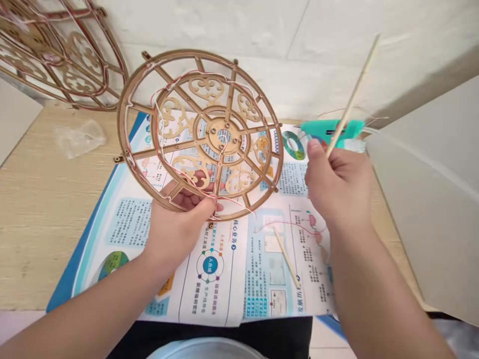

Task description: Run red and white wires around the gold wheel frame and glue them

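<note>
My left hand (pixel 179 219) grips the lower edge of a round gold openwork frame (pixel 212 133), thumb in front and fingers behind. The frame is tilted up above the paper, with spokes, scroll ornaments and a central hub. Thin red and white wires (pixel 156 137) run around its rings and down a spoke. A loose end of wire (pixel 280 222) trails off toward my right forearm. Raised at the right, my right hand (pixel 337 182) is closed around a thin wooden stick (pixel 355 92) that points up. Just behind this hand lies a teal glue gun (pixel 352 129), partly hidden.
Printed paper sheets (pixel 127 219) cover much of the wooden table (pixel 33 224). Another wooden stick (pixel 287 257) lies on them. Several similar wired frames (pixel 75 55) lean against the wall at the back left, near a clear plastic bag (pixel 80 138). White panels (pixel 430 189) border the right side.
</note>
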